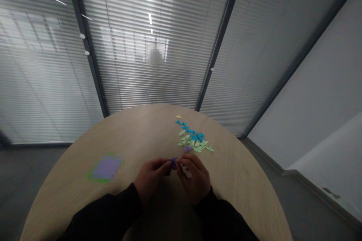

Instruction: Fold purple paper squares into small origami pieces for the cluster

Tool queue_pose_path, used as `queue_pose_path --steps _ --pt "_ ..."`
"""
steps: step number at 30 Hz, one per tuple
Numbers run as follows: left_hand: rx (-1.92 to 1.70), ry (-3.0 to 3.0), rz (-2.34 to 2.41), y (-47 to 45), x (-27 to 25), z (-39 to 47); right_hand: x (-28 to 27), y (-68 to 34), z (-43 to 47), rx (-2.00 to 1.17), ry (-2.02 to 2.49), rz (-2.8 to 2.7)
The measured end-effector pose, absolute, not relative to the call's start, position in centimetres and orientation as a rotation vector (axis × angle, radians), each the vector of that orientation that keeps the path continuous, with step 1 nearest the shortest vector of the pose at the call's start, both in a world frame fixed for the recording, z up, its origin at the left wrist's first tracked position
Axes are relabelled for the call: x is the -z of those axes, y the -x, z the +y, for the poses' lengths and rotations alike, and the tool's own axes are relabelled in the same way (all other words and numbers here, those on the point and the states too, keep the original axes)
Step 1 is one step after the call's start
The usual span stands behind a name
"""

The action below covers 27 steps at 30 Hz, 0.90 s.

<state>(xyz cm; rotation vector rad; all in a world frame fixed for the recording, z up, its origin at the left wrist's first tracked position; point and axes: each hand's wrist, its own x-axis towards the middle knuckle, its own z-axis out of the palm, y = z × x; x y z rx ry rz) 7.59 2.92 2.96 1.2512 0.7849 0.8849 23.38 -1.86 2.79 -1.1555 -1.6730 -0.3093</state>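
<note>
Between my two hands is a small piece of folded purple paper (173,162). My left hand (152,176) pinches its left side between thumb and fingers. From the right, my right hand (194,177) has its fingertips closed on the other edge. The fingers cover much of the paper, so its exact shape is hard to make out. Just beyond my right hand lies a purple folded paper piece (187,149), beside a group of light green folded paper pieces (198,144). Blue folded paper pieces (193,134) and one yellow piece (178,116) trail away behind them.
A round wooden table (135,131) holds everything. Left of my hands lies a blurred purple stack (106,167) with green edges, perhaps paper. Glass panels with blinds (158,83) stand beyond the table's far edge, and a white wall (316,113) rises on the right.
</note>
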Motion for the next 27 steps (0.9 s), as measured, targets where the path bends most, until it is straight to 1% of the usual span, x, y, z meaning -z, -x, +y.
queue_pose_path --steps 7,13,21,27 --pt "-0.899 -1.171 0.744 -7.6 -2.3 3.1 -3.4 -23.8 -1.9 0.476 1.070 -1.837" --pt "-0.924 -1.166 0.741 -7.6 -2.3 3.1 -3.2 -24.1 -1.9 0.433 1.066 -1.856" --pt "-0.913 -1.122 0.740 -7.5 -1.7 3.1 -3.1 -24.1 -2.1 0.542 1.072 -1.939" --pt "-0.904 -1.181 0.755 -7.5 -2.3 3.0 -3.5 -24.0 -2.3 0.615 1.102 -1.979"
